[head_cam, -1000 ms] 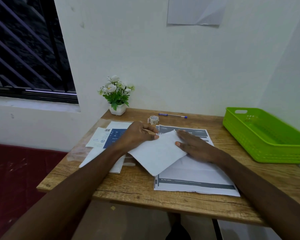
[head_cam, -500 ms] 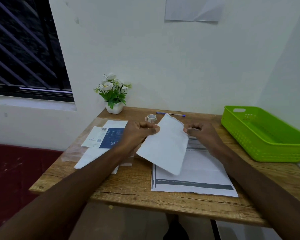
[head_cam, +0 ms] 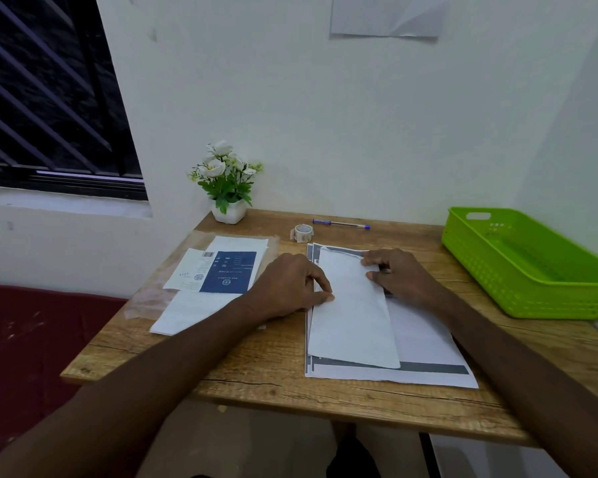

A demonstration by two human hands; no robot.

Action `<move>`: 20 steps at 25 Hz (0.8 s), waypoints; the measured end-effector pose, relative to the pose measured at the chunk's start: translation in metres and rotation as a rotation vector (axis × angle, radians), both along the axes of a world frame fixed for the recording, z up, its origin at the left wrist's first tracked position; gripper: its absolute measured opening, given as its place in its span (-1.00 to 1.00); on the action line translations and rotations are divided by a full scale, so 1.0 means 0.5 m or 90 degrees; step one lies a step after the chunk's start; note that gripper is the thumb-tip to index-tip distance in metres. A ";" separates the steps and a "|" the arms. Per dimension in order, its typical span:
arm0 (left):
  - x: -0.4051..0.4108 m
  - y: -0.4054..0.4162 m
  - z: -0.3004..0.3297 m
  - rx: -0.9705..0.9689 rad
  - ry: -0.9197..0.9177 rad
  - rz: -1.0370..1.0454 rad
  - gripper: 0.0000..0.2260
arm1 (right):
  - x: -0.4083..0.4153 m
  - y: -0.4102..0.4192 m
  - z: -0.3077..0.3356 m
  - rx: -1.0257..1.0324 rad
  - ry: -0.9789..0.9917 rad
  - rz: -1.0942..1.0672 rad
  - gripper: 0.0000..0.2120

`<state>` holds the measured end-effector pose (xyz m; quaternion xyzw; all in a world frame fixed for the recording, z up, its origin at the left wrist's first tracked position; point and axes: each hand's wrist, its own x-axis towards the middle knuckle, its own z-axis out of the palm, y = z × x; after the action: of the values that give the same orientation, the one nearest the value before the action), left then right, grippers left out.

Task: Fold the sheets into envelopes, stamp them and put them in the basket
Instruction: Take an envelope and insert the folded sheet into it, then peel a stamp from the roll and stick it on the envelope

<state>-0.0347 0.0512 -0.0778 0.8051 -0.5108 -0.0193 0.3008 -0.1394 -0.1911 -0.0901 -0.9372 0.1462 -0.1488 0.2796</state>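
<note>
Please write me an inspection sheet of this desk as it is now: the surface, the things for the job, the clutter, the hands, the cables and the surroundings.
Surface: wooden table, set against a white wall.
Job's things: folded white sheet lying on a printed sheet; green basket at the right edge, nothing seen inside it; tape roll and blue pen near the wall.
Clutter: pile of papers with a blue printed leaflet on the left; potted white flowers at the back.
Hands: left hand pinches the folded sheet's left edge; right hand pinches its top right corner.
Cables: nothing seen.
Surroundings: barred window on the left; paper stuck on the wall.
</note>
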 end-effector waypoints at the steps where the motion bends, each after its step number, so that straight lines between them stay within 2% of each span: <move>1: 0.002 0.000 0.001 -0.003 -0.012 0.005 -0.89 | -0.001 0.001 0.001 -0.003 0.002 -0.004 -0.68; 5: 0.021 0.009 0.003 -0.039 -0.066 0.061 -0.87 | 0.010 0.023 0.014 -0.124 -0.055 -0.018 -0.70; 9: 0.047 0.020 0.006 -0.074 -0.109 0.147 -0.83 | 0.066 0.076 0.045 -0.227 -0.093 0.034 -0.76; 14: 0.075 0.034 0.006 -0.085 -0.134 0.215 -0.82 | 0.203 0.151 0.083 -0.191 -0.133 0.026 -0.81; 20: 0.096 0.040 -0.004 -0.105 -0.157 0.250 -0.84 | 0.294 0.183 0.057 -0.428 -0.021 0.009 -0.63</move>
<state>0.0134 0.0714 -0.0800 0.8579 -0.3771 0.1801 0.2988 0.0074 -0.0997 -0.0615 -0.9754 0.0781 -0.2018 -0.0420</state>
